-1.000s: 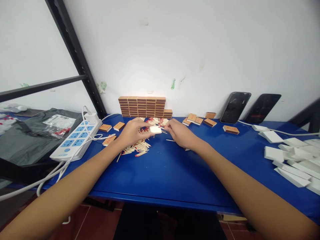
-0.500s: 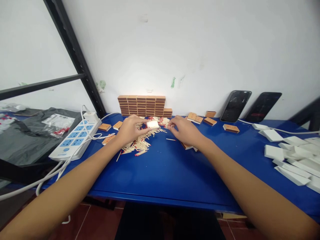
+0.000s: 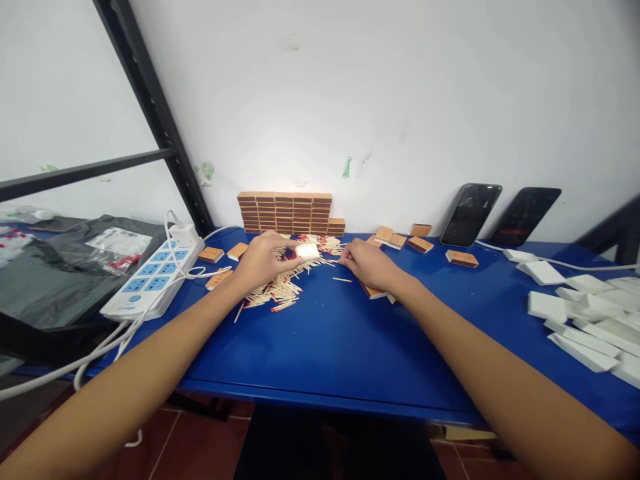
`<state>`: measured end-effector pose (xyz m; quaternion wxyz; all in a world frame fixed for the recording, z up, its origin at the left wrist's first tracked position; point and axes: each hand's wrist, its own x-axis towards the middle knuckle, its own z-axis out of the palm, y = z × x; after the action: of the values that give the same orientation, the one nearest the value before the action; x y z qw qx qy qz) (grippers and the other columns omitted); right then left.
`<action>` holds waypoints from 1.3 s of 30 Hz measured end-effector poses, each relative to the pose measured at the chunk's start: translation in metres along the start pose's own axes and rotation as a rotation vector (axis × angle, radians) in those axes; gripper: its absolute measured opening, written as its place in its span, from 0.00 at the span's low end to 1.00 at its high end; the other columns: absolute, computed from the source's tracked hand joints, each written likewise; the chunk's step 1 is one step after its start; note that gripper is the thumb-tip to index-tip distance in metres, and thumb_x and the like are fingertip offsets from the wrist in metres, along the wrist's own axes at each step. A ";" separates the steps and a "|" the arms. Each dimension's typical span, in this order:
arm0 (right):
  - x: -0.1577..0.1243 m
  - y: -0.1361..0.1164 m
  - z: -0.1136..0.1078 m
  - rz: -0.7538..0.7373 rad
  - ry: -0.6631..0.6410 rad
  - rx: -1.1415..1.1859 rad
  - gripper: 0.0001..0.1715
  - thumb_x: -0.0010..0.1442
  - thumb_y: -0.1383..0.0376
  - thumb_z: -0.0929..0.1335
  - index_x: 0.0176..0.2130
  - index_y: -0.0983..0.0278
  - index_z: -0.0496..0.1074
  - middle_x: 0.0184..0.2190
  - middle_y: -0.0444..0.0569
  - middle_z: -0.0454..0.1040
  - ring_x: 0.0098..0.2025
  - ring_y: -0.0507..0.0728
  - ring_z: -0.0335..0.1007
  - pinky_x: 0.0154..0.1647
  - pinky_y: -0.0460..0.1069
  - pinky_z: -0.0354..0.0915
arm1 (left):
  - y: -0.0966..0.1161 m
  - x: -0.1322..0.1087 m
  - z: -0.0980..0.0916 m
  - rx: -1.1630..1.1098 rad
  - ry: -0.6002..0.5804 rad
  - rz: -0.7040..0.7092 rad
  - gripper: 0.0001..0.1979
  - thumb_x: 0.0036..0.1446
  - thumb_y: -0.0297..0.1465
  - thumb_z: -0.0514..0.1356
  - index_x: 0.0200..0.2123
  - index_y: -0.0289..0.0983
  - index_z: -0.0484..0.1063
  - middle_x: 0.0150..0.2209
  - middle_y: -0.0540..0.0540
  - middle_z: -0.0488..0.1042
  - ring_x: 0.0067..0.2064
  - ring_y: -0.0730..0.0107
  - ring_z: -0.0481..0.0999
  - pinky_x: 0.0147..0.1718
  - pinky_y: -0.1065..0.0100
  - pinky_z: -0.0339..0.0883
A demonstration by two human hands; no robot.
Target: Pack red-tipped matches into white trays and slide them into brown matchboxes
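Observation:
My left hand (image 3: 265, 259) pinches a small white matchbox tray (image 3: 307, 251) between thumb and fingers, holding it above a heap of red-tipped matches (image 3: 280, 288). My right hand (image 3: 367, 262) is closed to the right of the heap, its thumb and fingertips pressed together. A thin pale stick, apparently a match (image 3: 336, 261), shows at those fingertips. One loose match (image 3: 343, 280) lies on the blue table just below them. Partly hidden under my right wrist is an orange-brown matchbox (image 3: 374, 292). What lies inside the tray is too bright to make out.
Matchboxes stand in a stacked block (image 3: 285, 212) against the wall. Loose matchboxes (image 3: 421, 244) lie on both sides. White trays (image 3: 590, 320) are piled at right, near two leaning phones (image 3: 471, 215). At left are a power strip (image 3: 153, 277), cables and a grey plastic bag (image 3: 75, 267).
My right hand's fingers have closed into a tighter pinch and shifted slightly right and down. My left hand still holds the tray in nearly the same spot. The view has shifted slightly.

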<state>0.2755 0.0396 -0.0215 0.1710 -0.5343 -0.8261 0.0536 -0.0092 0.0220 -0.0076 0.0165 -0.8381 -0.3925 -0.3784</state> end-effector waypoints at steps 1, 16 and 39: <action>-0.001 0.000 -0.002 -0.007 0.005 0.002 0.07 0.69 0.68 0.68 0.37 0.64 0.75 0.42 0.56 0.76 0.38 0.57 0.72 0.39 0.50 0.61 | 0.000 0.000 0.000 0.000 -0.008 -0.005 0.14 0.57 0.42 0.74 0.45 0.43 0.85 0.40 0.46 0.85 0.42 0.60 0.80 0.41 0.61 0.71; -0.016 -0.038 -0.003 -0.272 0.225 0.139 0.08 0.73 0.66 0.64 0.43 0.62 0.73 0.44 0.52 0.73 0.43 0.58 0.72 0.43 0.51 0.63 | 0.010 -0.002 0.003 -0.099 -0.064 0.033 0.17 0.55 0.40 0.75 0.47 0.43 0.86 0.36 0.46 0.84 0.36 0.62 0.78 0.37 0.62 0.70; -0.008 -0.023 -0.006 -0.118 0.076 0.237 0.08 0.72 0.64 0.66 0.40 0.64 0.72 0.40 0.52 0.76 0.41 0.58 0.71 0.43 0.49 0.63 | 0.010 -0.002 0.002 -0.046 -0.103 -0.013 0.17 0.56 0.44 0.74 0.46 0.43 0.86 0.36 0.45 0.84 0.37 0.61 0.79 0.36 0.63 0.70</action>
<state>0.2605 0.0219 -0.0111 0.2668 -0.4625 -0.8369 0.1205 -0.0025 0.0143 -0.0075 -0.0255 -0.8540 -0.3897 -0.3438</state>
